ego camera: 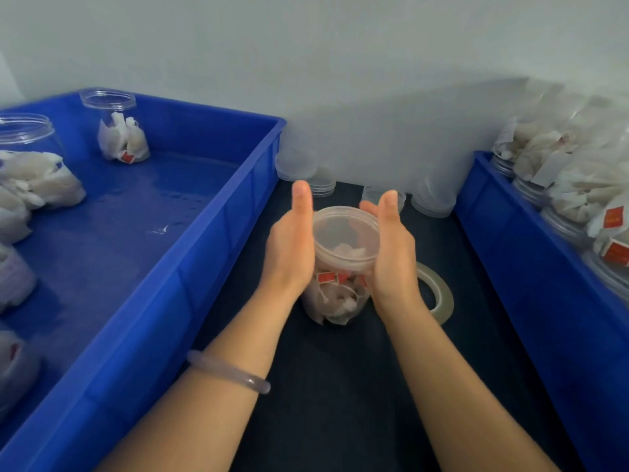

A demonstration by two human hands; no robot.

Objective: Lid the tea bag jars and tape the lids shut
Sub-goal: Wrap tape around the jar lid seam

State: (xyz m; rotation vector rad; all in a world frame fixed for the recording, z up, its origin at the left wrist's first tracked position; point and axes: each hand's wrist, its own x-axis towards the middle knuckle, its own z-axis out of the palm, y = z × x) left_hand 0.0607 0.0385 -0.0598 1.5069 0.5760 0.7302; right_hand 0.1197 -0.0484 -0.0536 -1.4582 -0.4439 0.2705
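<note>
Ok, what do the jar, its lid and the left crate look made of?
Jar: clear plastic, probably; tea bags show through its wall. Lid: translucent, milky plastic; contents look blurred beneath it. Left crate: opaque blue moulded plastic, faintly glossy, with ribbed sides.

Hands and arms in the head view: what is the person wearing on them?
Both forearms are bare, with no sleeves, and neither the left hand nor the right hand wears a glove. A smooth translucent pale-lilac bangle circles the left forearm near the wrist. No watch or ring shows.
</note>
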